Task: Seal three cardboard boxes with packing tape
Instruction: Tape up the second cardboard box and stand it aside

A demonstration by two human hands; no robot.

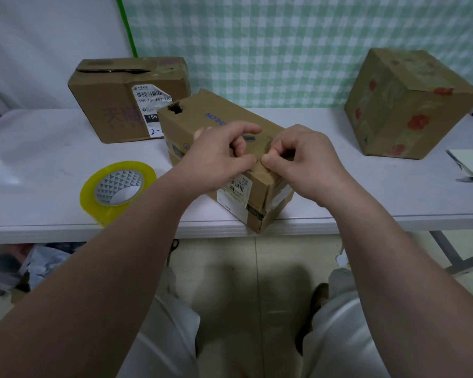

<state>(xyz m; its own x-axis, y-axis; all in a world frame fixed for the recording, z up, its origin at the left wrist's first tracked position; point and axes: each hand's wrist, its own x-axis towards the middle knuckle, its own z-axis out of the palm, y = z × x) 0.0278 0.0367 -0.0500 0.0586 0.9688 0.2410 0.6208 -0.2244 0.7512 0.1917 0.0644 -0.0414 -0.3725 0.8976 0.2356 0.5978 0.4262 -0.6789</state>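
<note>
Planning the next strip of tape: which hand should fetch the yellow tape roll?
Left. The yellow roll of packing tape lies left of the brown cardboard box, beside the left hand; the right hand would probably have to cross over it.

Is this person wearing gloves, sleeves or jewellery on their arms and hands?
No. The left hand and right hand are bare: no gloves, rings or watch show. The left forearm and right forearm are bare too; no sleeve is in view.
</note>
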